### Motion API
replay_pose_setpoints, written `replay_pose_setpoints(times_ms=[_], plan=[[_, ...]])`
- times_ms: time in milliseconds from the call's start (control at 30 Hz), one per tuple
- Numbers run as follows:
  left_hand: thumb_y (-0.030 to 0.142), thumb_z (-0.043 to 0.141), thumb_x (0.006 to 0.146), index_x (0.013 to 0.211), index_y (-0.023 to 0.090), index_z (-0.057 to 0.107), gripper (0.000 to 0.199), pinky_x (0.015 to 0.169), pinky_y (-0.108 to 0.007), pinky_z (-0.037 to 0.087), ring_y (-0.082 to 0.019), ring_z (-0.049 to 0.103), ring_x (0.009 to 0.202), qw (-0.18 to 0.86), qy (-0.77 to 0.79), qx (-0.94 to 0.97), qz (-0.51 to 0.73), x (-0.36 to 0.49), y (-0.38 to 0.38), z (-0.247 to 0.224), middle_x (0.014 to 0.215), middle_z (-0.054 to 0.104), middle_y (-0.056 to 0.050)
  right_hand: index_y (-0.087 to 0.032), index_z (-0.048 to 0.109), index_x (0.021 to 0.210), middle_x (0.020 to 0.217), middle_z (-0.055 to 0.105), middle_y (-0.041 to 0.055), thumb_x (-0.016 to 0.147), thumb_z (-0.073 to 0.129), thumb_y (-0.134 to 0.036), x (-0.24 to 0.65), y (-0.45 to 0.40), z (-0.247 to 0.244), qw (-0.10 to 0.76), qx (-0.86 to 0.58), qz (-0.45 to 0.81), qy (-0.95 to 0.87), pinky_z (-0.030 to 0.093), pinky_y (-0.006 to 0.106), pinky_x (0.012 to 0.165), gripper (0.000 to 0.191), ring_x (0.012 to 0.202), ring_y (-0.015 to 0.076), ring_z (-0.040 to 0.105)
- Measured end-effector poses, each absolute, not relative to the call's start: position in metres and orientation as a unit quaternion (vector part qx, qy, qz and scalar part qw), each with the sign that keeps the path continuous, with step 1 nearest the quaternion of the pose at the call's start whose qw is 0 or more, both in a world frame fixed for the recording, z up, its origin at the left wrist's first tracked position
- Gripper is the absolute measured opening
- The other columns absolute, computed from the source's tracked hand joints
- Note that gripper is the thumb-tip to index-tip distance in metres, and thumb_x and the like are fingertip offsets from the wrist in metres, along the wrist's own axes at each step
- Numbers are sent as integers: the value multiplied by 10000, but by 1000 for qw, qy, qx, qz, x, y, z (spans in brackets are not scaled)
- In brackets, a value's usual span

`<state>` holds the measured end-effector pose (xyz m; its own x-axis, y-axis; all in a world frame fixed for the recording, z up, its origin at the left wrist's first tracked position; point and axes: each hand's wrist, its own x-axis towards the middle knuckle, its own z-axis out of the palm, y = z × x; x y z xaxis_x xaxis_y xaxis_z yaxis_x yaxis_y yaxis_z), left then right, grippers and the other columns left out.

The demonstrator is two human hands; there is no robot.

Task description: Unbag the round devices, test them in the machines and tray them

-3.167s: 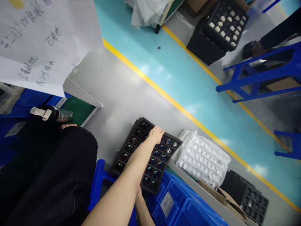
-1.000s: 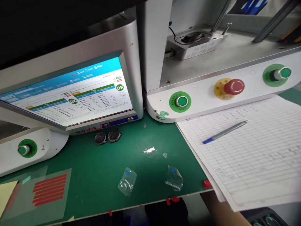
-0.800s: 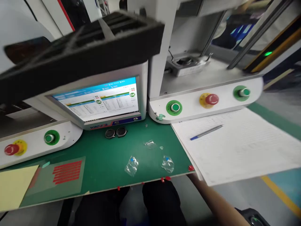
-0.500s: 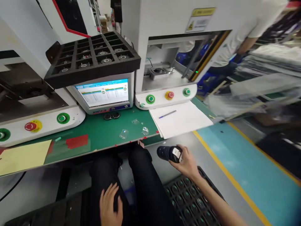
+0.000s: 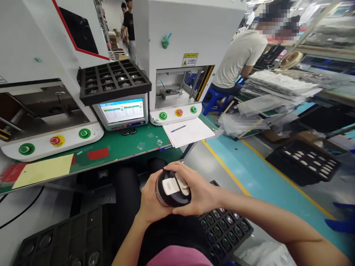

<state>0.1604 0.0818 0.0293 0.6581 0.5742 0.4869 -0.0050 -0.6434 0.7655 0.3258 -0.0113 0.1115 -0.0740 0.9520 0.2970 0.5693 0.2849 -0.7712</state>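
Note:
A dark drink bottle is held upright, or slightly tilted, above my lap, its black lid with cream-white parts facing up at me. My left hand wraps around the side of the bottle. My right hand grips the lid from the right, fingers over the far edge and thumb along the near edge. Most of the bottle's body is hidden beneath the lid and behind my hands.
A green workbench bears a monitor, white papers and a pen. A black tray of round parts rests above the monitor. Another tray lies at my right. A co-worker sits beyond the machine.
The bottle has come from my right side to in front of my body. My left hand has risen from my thigh and closed around it. The view has shifted to the right.

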Motion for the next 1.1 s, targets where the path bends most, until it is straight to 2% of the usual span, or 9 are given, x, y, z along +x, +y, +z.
replay_pose_setpoints(times_ms=[100,200,300,433,667,800,967,1100], plan=[[325,848,534,1335,227,425,911,815,-405,613,-279,707,983,417,207,798,384,142,80,32,1172,675,-83,-218,384,1344,1339,524,145,832,669,-475,320,-8,112,423,-499,321,-685,469,428,997,639,1223,270,543],[257,820,532,1335,226,426,895,826,-420,613,-283,700,1004,435,215,779,397,131,78,33,1181,670,-87,-240,442,1293,1411,505,137,940,552,-399,314,-7,111,458,-490,333,-663,446,416,1037,403,1274,238,526],[251,823,511,1347,240,424,926,860,-457,603,-302,679,1047,449,212,767,407,127,78,32,1218,650,-96,-250,432,1291,1412,526,147,946,557,-337,309,-7,111,464,-510,325,-647,500,387,968,377,1209,221,583],[272,833,505,1365,254,417,956,875,-486,595,-314,668,1063,474,208,751,411,129,79,26,1231,638,-94,-245,439,1263,1396,543,163,950,548,-305,306,-5,112,441,-528,318,-652,498,430,979,337,1212,236,589],[302,860,499,1338,222,426,948,872,-497,596,-325,681,1045,494,229,743,390,133,82,20,1204,652,-118,-246,467,1082,1366,560,142,958,514,-294,307,2,111,441,-548,345,-621,491,445,969,141,1169,233,600],[326,875,496,1326,206,424,952,898,-505,586,-330,680,1061,494,214,744,396,134,88,21,1208,654,-125,-246,465,1075,1270,591,93,951,516,-300,311,9,112,437,-538,389,-607,507,385,918,144,1081,200,595],[333,871,534,1348,221,419,938,931,-510,573,-328,662,1110,513,191,737,396,134,92,21,1241,645,-126,-251,458,1196,1131,586,58,952,520,-360,318,20,121,414,-529,475,-568,528,332,823,275,994,180,578],[361,873,534,1348,229,422,939,959,-532,553,-332,658,1121,525,191,731,392,131,92,17,1261,635,-130,-256,451,1288,1135,560,41,944,533,-373,325,31,130,380,-504,542,-555,506,340,902,373,1043,165,561]])
